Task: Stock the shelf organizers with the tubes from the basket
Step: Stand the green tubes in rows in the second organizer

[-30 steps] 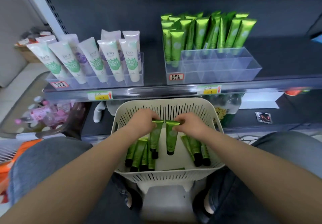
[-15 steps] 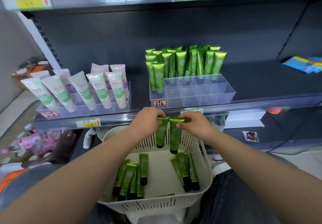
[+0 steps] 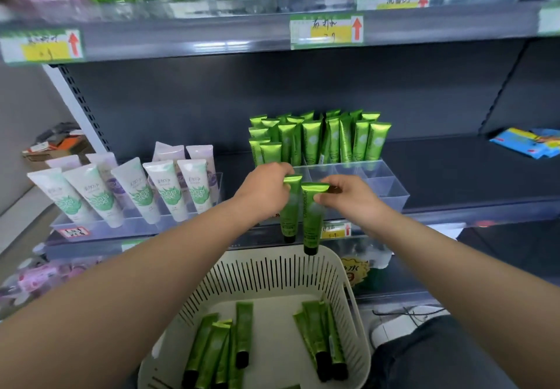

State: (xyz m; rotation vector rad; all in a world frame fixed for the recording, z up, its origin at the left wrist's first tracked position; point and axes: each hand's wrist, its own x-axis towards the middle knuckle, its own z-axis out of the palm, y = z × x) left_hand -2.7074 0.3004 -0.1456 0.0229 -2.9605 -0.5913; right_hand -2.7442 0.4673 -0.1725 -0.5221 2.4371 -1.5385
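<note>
My left hand pinches the crimped top of one green tube. My right hand pinches another green tube beside it. Both tubes hang cap-down in front of the shelf edge, just below the clear divided organizer. Several green tubes stand upright in the organizer's back rows; its front compartments hold nothing. Below, the cream slotted basket holds several more green tubes lying flat in two groups.
A second clear organizer to the left holds several white tubes. Price tags line the shelf edges. The shelf above carries boxed goods. Blue packets lie at the far right of the shelf.
Both hands have lifted their green tubes up out of the basket to the front of the green organizer. The view has tilted upward, showing the upper shelf.
</note>
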